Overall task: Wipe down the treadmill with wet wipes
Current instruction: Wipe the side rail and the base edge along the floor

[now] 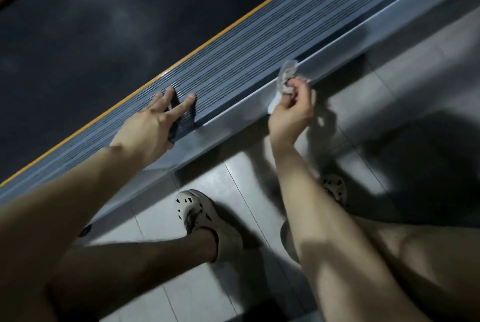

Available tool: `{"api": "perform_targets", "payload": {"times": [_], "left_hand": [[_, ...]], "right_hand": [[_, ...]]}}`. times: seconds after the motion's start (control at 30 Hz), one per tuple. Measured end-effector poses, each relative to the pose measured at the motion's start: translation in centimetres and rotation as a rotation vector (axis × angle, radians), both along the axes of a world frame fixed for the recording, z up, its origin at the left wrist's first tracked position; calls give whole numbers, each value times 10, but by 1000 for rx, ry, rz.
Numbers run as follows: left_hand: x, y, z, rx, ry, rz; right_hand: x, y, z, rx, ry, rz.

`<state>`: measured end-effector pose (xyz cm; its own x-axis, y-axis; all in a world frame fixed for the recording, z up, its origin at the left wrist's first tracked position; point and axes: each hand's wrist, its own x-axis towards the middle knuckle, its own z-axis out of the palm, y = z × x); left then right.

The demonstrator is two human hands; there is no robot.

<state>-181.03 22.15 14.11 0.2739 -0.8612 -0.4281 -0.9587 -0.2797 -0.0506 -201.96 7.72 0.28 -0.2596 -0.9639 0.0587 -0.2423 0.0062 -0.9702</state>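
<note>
The treadmill runs diagonally across the view: a dark belt (104, 23), a thin yellow stripe, a ribbed grey side rail (259, 43) and a smooth grey outer edge (363, 36). My left hand (158, 119) rests on the ribbed rail with its fingers spread and straight. My right hand (292, 111) grips a crumpled, soiled wet wipe (285, 80) and holds it against the groove between the ribbed rail and the outer edge.
Light grey floor tiles (233, 178) lie beside the treadmill. My feet in pale perforated clogs stand close to its edge, one (197, 215) at centre and one (335, 189) behind my right forearm. My bare knees fill the lower corners.
</note>
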Motion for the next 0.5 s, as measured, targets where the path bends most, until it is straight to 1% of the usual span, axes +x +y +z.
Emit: {"api": "perform_targets", "payload": {"times": [0.07, 0.1, 0.13, 0.2, 0.23, 0.27, 0.3, 0.37, 0.43, 0.5], "left_hand": [[1, -2, 3, 10, 4, 7], [2, -3, 5, 20, 5, 10], [1, -4, 8, 25, 5, 11], [-2, -6, 11, 26, -6, 0], [-3, -7, 14, 26, -6, -3], [-5, -8, 15, 29, -3, -3], [-6, -7, 16, 32, -3, -3], [-5, -8, 19, 50, -24, -20], [-3, -9, 19, 58, -29, -40], [0, -7, 18, 39, -37, -44]], "right_hand": [[9, 4, 5, 26, -23, -50], [25, 30, 9, 56, -45, -37], [42, 65, 14, 94, -78, 35], [71, 141, 25, 166, -135, 296], [78, 168, 27, 161, -144, 432], [78, 180, 26, 137, -141, 511], [75, 175, 20, 119, -156, 516], [59, 131, -2, 137, -141, 344], [34, 68, -28, 172, -50, 138], [17, 14, -45, 137, -57, -34]]}}
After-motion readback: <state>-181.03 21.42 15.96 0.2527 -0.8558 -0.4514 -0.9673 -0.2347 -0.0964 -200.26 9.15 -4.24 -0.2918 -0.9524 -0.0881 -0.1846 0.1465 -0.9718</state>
